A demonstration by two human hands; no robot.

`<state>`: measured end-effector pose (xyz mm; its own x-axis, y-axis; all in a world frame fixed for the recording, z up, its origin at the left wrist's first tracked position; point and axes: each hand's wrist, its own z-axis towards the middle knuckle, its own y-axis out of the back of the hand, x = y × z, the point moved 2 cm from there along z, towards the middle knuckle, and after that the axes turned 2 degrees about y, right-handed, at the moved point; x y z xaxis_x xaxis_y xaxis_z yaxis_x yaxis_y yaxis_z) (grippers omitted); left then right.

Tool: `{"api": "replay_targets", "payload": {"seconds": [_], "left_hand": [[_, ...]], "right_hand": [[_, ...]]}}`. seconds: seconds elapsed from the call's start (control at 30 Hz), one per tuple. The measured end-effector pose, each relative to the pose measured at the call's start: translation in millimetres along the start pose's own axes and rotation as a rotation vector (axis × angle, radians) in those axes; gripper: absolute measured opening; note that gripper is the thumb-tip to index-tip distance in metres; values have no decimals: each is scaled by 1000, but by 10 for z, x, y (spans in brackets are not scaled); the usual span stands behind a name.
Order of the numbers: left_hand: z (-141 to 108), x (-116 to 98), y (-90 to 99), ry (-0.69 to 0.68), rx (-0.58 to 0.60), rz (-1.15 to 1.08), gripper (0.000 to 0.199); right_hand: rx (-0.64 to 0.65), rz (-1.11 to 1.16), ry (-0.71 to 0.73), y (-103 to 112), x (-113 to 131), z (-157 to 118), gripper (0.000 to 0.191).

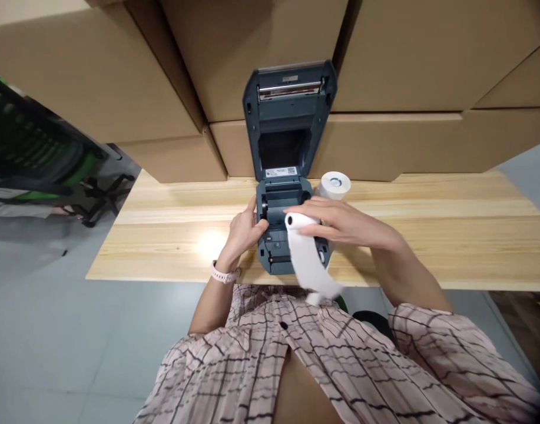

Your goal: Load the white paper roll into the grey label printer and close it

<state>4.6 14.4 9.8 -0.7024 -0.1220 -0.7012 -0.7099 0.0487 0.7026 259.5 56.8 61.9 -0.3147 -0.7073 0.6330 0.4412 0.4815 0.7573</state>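
A dark blue-grey label printer (296, 112) stands on the wooden table with its lid raised and its inner bay exposed. My left hand (245, 231) grips the printer's left side, thumb over the rim of the bay. In my right hand (340, 221) is a small white label roll (301, 221), held over the right part of the bay. A loose strip of paper (309, 265) hangs from it past the printer's front edge. Its dark core hole faces left. Behind my right hand, a larger white label roll (334, 184) stands on end beside the printer.
Large cardboard boxes (384, 141) are stacked along the back of the wooden table (428, 235), close behind the raised lid. At the left are a black and green chair (75, 165) and part of another person's leg and foot (62, 210).
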Motion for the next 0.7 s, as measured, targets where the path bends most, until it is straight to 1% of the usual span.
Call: {"api": "replay_targets", "payload": {"seconds": [0.03,0.07,0.1,0.13,0.2,0.23,0.27,0.3,0.33,0.37,0.43,0.5,0.6,0.7], "left_hand": [[-25,22,-26,2,-22,-7,77],[-61,39,-49,-5,-78,-11,75],[-109,45,-65,-34,-167,-11,72],[-169,39,-76,-88,-280,-8,68],[-315,-9,-91,-266,-492,-1,54],[-387,-42,-102,-367,-547,0,44],[-449,-73,-116,-457,-553,1,35],[-496,-97,-132,-520,-520,1,29],[-525,-107,-148,-548,-468,-3,28],[-540,-104,-160,-547,-414,-11,30],[-533,-66,-177,-500,-317,-38,40],[-507,-18,-177,-470,-257,-63,45],[-479,3,-143,-495,-227,-48,41],[-455,-43,-88,-529,-235,-35,34]], "right_hand": [[-3,-98,8,-95,29,114,54],[3,-176,22,-192,40,198,56],[7,-235,35,-282,37,251,57],[11,-274,43,-358,26,277,57],[3,-318,43,-453,5,275,57],[-4,-331,36,-473,2,261,57],[-6,-340,29,-478,5,247,56],[-1,-348,23,-474,14,235,55],[11,-355,18,-462,26,229,54],[26,-361,15,-447,39,227,53],[55,-368,11,-415,64,230,51],[75,-364,8,-388,84,235,51],[81,-335,7,-369,103,236,51],[82,-309,8,-365,105,238,51]]}}
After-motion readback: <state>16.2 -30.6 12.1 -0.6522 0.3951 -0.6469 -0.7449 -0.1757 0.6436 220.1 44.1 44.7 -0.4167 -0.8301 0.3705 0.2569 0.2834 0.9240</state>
